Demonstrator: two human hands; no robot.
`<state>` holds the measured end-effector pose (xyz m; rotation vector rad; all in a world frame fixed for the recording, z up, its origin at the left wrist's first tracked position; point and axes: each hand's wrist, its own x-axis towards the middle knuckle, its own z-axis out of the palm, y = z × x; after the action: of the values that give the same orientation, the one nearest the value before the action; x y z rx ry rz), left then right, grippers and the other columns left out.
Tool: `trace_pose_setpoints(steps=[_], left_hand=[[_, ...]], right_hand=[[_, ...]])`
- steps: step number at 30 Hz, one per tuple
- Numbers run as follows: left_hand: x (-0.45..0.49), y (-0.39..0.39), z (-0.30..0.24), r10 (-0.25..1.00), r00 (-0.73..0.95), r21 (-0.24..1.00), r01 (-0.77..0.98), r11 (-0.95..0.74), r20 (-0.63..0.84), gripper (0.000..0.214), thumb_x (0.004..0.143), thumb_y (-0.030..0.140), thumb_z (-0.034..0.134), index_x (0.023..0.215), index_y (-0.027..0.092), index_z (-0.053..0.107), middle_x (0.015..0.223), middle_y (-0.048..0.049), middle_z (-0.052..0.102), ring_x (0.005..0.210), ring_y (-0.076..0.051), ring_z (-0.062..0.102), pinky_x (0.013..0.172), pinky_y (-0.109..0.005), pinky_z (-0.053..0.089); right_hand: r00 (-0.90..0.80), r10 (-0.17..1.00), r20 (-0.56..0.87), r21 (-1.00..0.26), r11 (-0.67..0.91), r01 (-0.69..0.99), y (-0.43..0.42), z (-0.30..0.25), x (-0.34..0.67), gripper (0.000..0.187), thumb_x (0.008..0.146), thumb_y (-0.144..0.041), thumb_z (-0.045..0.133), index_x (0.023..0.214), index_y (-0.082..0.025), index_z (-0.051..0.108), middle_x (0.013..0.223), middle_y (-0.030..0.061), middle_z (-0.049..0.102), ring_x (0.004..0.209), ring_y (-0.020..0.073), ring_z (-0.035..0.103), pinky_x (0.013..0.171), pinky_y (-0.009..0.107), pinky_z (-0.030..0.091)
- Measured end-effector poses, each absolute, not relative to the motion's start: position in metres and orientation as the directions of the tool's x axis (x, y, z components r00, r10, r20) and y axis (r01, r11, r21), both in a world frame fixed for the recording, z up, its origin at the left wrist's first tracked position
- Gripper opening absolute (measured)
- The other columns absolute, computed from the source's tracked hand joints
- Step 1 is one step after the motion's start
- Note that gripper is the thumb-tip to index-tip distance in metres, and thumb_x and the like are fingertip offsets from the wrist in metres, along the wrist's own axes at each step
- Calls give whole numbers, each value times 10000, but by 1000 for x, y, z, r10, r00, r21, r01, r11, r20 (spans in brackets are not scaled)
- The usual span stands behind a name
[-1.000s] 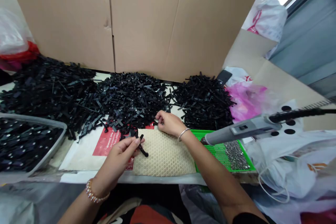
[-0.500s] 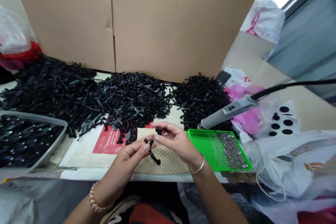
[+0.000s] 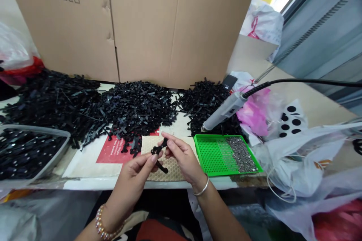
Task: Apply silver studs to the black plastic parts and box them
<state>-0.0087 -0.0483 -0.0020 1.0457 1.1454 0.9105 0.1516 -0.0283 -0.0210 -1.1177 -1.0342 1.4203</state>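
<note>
My left hand (image 3: 132, 171) pinches a narrow black plastic strip (image 3: 162, 167) between thumb and fingers. My right hand (image 3: 181, 156) holds a small black plastic piece (image 3: 160, 148) by its fingertips, and this piece meets the top of the strip. Fingers partly hide where the two join. Under both hands lies a beige honeycomb rubber mat (image 3: 172, 165). A grey handheld rotary tool (image 3: 224, 111) with a black cable lies beyond my right hand, and nothing holds it.
Heaps of black plastic pieces (image 3: 135, 105) lie against a cardboard box (image 3: 141, 26). A grey tub (image 3: 42, 130) of black parts stands left, a printed red-and-white sheet (image 3: 110, 154) beside the mat. Right are a green perforated tray (image 3: 210, 158) holding silver studs (image 3: 240, 154), and plastic bags (image 3: 294, 162).
My hands have come closer together, and the small piece in my right hand now meets the strip in my left. The grey tool sits further left, and the view has shifted slightly.
</note>
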Motion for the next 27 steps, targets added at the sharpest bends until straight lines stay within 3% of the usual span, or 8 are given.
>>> trace_pose_setpoints(steps=[8, 13, 19, 23, 27], left_hand=[[-5, -53, -3, 947, 123, 952, -44, 304, -297, 355, 734, 512, 690, 840, 184, 774, 752, -45, 710, 760, -197, 588, 728, -275, 473], [-8, -51, 1, 943, 164, 956, 12, 293, -291, 376, 726, 533, 683, 771, 169, 768, 726, -50, 703, 751, -196, 585, 712, -271, 462], [-11, -49, 1, 909, 255, 943, 45, 330, -330, 367, 730, 521, 675, 675, 161, 722, 661, -36, 673, 671, -162, 562, 639, -244, 440], [-13, -50, 6, 855, 313, 905, 34, 425, -413, 379, 689, 532, 703, 752, 161, 747, 691, -39, 676, 643, -150, 569, 620, -241, 474], [-15, -50, 11, 794, 361, 858, 36, 512, -489, 410, 688, 544, 704, 812, 157, 754, 757, -65, 700, 593, -132, 567, 557, -230, 486]], right_hand=[[76, 986, -151, -934, -117, -339, -42, -30, 142, 393, 718, -338, 760, 1068, -225, 622, 793, -14, 632, 764, 129, 607, 748, 280, 486], [-34, 977, -210, -926, -210, -312, -38, -27, 150, 281, 713, -356, 765, 882, -193, 609, 871, -4, 635, 749, 103, 589, 678, 232, 460], [-285, 937, -202, -929, -276, -248, -27, -24, 168, 583, 698, -229, 780, 1223, -245, 526, 774, -49, 627, 748, 108, 632, 738, 250, 458], [-239, 946, -221, -933, -276, -230, -26, -22, 170, 381, 699, -257, 770, 1056, -200, 649, 746, -32, 608, 666, 79, 570, 643, 211, 437], [-168, 965, -201, -933, -241, -266, -27, -18, 166, 354, 690, -258, 774, 1025, -214, 667, 740, -31, 594, 661, 74, 535, 619, 198, 425]])
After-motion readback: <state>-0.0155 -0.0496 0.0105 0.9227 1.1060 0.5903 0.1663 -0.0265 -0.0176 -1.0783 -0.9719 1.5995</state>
